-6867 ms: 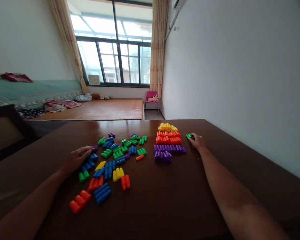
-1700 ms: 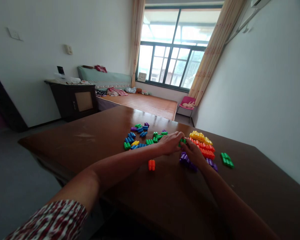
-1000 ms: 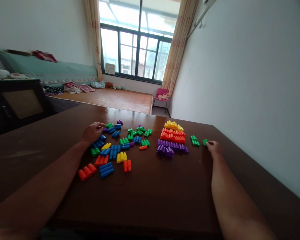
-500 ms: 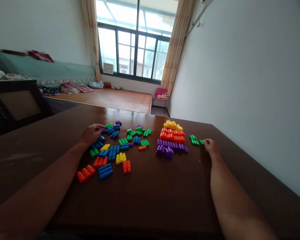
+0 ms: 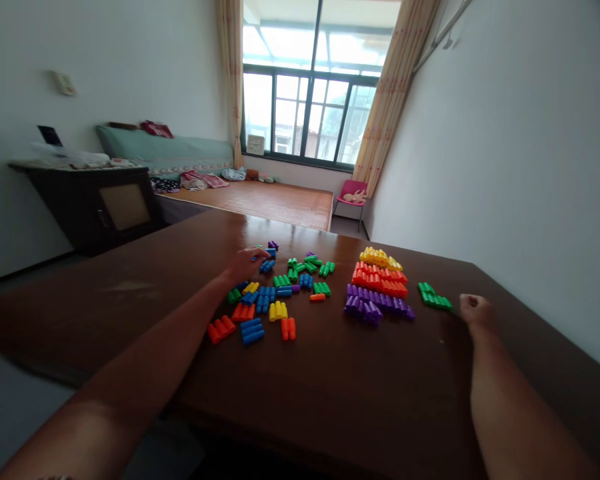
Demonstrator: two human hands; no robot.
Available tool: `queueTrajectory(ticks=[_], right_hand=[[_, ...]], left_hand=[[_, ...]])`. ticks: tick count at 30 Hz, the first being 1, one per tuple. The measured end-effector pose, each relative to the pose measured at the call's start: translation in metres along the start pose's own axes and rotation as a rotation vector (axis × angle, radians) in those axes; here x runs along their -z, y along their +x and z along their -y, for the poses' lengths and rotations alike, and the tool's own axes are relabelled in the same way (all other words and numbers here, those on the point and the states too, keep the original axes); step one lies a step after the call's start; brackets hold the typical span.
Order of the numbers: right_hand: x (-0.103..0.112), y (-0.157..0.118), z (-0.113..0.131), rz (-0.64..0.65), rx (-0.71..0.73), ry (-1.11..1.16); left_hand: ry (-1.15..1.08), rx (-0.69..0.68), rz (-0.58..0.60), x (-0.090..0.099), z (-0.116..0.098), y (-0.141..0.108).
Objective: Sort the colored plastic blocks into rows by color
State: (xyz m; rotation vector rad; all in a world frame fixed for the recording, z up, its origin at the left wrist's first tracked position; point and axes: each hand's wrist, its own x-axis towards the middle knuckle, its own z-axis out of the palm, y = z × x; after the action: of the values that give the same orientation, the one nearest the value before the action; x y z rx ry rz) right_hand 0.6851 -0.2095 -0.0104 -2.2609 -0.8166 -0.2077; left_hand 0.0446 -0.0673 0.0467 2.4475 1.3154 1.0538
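My left hand [image 5: 247,262] reaches to the far side of the loose plastic building blocks, fingers bent down on a green block that is mostly covered by them. Beside its fingertips lie blue blocks [image 5: 267,266] and a small purple block [image 5: 273,245]. On the right, my right hand [image 5: 477,310] rests in a loose fist by the table, and no block shows in it. Just left of that fist lies a short group of green blocks [image 5: 435,297]. Sorted rows of yellow [image 5: 380,258], orange [image 5: 380,279] and purple blocks [image 5: 379,301] stand between the hands.
Mixed loose blocks, among them yellow [image 5: 279,311], orange [image 5: 221,329] and blue [image 5: 253,331], spread over the left half of the brown table [image 5: 330,380]. Beyond stand a bed [image 5: 275,203], a dark cabinet [image 5: 80,207] and a pink chair [image 5: 351,193].
The view has swung left. My right hand has let go of a green block beside the other green ones and drawn away to the right. My left fingers now cover the green block they touched.
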Motion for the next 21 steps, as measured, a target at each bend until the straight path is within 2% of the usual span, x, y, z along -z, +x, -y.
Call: queueTrajectory(ticks=[5,7,9,14,18,21], right_hand=[[0.004,-0.007,0.004,0.013,-0.015,0.006],[0.004,-0.007,0.006,0.029,-0.005,0.042],[0.003,-0.004,0.008,0.057,-0.005,0.062],[0.007,-0.003,0.016,0.056,0.031,0.069],[0.016,-0.013,0.032,-0.058,0.144,0.038],[0.025,-0.025,0.055,-0.164,0.273,0.112]], left_hand=[[0.024,-0.355,0.268,-0.031,-0.039,0.001],[0.093,-0.416,0.359,-0.04,-0.047,0.002],[0.143,-0.396,0.397,-0.046,-0.05,0.003],[0.12,-0.235,0.341,-0.045,-0.044,0.006],[0.071,-0.13,0.278,-0.043,-0.039,0.005],[0.022,-0.059,0.205,-0.043,-0.039,0.005]])
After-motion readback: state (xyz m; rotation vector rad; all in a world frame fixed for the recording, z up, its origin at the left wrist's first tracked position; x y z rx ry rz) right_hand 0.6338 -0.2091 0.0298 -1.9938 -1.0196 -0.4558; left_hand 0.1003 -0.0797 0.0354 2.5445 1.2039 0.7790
